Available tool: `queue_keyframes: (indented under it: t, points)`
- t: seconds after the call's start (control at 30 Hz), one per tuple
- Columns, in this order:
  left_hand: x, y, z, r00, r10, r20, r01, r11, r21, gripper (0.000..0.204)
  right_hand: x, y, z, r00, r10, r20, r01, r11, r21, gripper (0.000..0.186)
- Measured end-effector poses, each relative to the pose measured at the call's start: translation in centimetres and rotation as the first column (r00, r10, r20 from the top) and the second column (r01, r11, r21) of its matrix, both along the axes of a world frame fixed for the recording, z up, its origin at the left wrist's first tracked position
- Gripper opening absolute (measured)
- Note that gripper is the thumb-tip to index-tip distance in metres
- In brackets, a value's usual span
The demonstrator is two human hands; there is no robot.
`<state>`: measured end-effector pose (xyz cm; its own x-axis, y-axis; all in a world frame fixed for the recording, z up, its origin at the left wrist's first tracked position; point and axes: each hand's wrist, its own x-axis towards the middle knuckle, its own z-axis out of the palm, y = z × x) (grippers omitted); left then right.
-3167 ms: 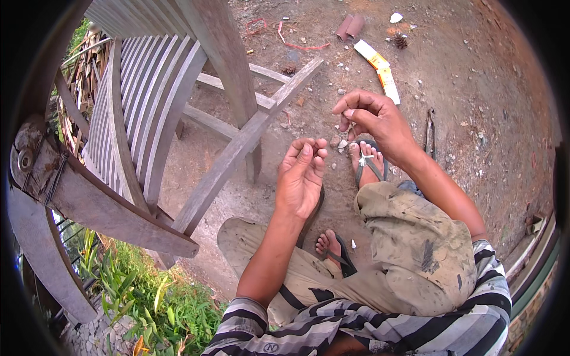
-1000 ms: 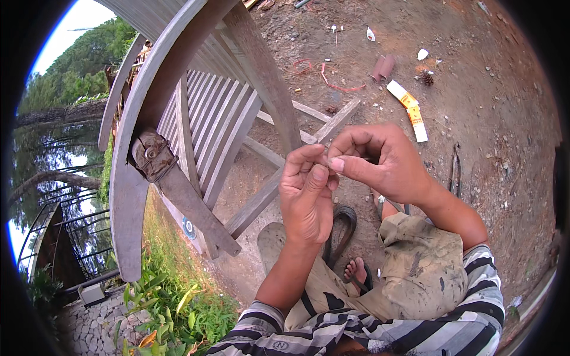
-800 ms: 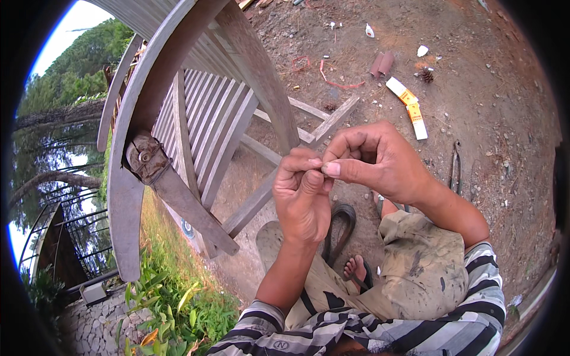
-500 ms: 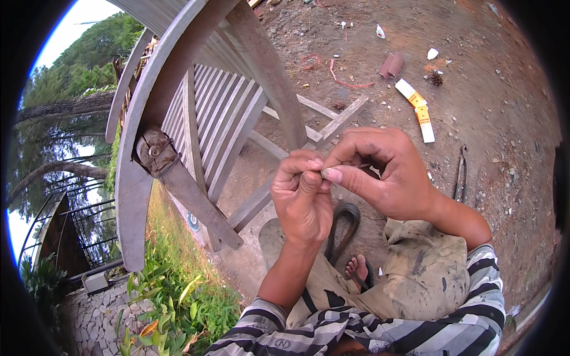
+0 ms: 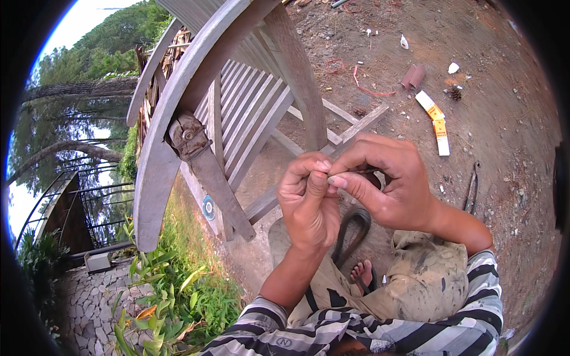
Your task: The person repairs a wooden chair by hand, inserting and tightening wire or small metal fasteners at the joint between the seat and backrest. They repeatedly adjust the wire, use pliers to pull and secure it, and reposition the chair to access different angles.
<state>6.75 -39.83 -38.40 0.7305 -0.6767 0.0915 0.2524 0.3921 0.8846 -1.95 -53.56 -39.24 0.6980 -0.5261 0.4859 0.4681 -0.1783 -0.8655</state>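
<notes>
My left hand [image 5: 309, 207] is closed, fingertips pinching a thin dark strand, seemingly wire [image 5: 350, 171]. My right hand [image 5: 389, 184] meets it from the right, thumb and forefinger pinched on the same strand. Both hands are above my bent legs. Just beyond them to the left is a weathered wooden slatted chair [image 5: 291, 83], tilted over, with a curved member [image 5: 151, 207] and a split joint [image 5: 187, 139] bound with wire, a washer at its middle. A dark looped object [image 5: 350, 231] lies below my hands, partly hidden.
On the dirt right of my hands lie a long pincer-like metal tool [image 5: 472, 190], white-and-yellow boxes [image 5: 436, 121], reddish curved pieces [image 5: 413, 77], red string [image 5: 368, 92] and a pinecone [image 5: 456, 93]. Plants [image 5: 178, 279], stone paving [image 5: 95, 308] and a railing [image 5: 89, 213] are at left.
My hands, apart earlier, have come together fingertip to fingertip on the thin strand, more of which now shows. The view has swung, bringing trees and railing in at left; the chair sits farther right in it.
</notes>
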Motion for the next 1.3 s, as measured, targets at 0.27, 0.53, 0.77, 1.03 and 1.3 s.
queue_keyframes:
  t: [0.27, 0.53, 0.77, 1.03, 1.3]
  points:
    - [0.6, 0.7, 1.7, 0.997, 0.075, 0.029, -0.074, 0.996, -0.046, 0.018, 1.8, 0.9, 1.4, 0.995, 0.015, 0.096, -0.022, 0.998, 0.065, 0.007]
    - [1.5, 3.7, 7.4, 0.456, 0.387, 0.801, -0.447, 0.878, -0.169, 0.031, 5.0, -0.3, 6.4, 0.974, -0.056, 0.219, 0.105, 0.97, -0.218, 0.006]
    - [4.7, 5.0, 14.0, -0.48, -0.109, 0.87, -0.692, 0.657, -0.3, 0.037, 8.6, 1.1, 8.1, 0.903, -0.115, 0.413, 0.27, 0.901, -0.339, 0.013]
    - [6.6, 3.7, 14.4, -0.397, -0.132, 0.908, -0.74, 0.631, -0.231, 0.033, 9.7, 1.5, 8.6, 0.877, -0.169, 0.449, 0.354, 0.86, -0.367, 0.016]
    - [6.0, 2.7, 14.2, -0.44, -0.164, 0.883, -0.743, 0.619, -0.255, 0.028, 9.7, 1.5, 8.5, 0.827, -0.198, 0.526, 0.467, 0.764, -0.446, 0.02]
